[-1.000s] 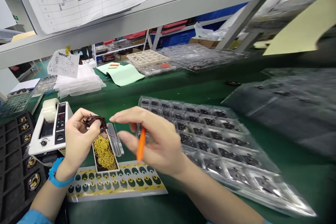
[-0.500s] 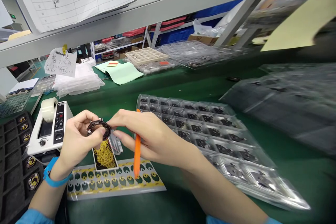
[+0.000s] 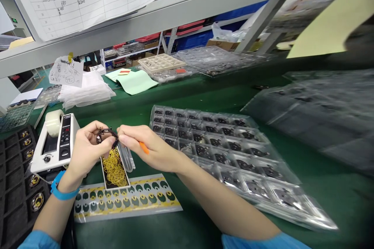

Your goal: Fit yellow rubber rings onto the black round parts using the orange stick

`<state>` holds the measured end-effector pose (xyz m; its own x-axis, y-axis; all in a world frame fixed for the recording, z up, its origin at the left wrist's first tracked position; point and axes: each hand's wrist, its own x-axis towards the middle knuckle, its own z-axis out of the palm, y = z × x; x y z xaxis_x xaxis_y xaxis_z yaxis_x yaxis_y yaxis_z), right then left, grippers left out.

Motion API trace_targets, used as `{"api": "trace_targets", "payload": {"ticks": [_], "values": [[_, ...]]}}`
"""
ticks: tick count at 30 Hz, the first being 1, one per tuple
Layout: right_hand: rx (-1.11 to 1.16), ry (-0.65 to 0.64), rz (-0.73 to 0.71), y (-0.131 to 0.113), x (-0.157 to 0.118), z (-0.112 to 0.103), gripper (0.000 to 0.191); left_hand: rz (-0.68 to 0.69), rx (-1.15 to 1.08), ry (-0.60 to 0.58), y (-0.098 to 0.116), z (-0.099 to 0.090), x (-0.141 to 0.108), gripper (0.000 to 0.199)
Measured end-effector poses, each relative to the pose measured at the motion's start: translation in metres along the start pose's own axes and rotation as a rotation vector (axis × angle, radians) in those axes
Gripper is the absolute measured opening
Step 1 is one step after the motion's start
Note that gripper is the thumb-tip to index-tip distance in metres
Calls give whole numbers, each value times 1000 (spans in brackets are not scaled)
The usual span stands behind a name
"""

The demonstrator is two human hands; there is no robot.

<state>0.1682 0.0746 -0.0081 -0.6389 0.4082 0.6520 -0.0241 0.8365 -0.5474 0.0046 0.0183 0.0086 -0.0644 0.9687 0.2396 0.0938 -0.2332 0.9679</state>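
Observation:
A small dark ring-shaped part is pinched between the thumb and fingers of my left hand, which wears a blue wristband. My right hand is closed around an orange stick-like tool, its fingertips close to the ring's right side; the tool's tip is hidden. Just below the ring, a white box holds many yellow loops. Under that box lies a sheet of green and yellow stickers.
A white tape dispenser stands at the left beside a black compartment tray. Clear trays of dark parts spread across the right. A metal shelf beam crosses overhead, and green paper lies behind.
My right hand has turned, and the orange tool, which pointed down below the hand, now shows only as a short piece between the fingers. The ring remains in my left hand.

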Motion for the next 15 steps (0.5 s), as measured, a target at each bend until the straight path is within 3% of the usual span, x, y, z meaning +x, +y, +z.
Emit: {"api": "trace_targets", "payload": {"ticks": [5,6,9,11,15], "values": [[95,-42,140,3,2,-5,30,78,42,21,-2,1,3,20],[144,-24,166,3,3,-5,34,172,127,44,-4,1,2,17],[378,33,283,-1,3,1,45,630,519,192,-14,-1,-4,6],[542,9,374,-6,2,9,46,848,723,252,-24,-7,-13,17],[749,-127,495,-15,-4,33,49,937,914,229,-42,-22,-44,26]]}}
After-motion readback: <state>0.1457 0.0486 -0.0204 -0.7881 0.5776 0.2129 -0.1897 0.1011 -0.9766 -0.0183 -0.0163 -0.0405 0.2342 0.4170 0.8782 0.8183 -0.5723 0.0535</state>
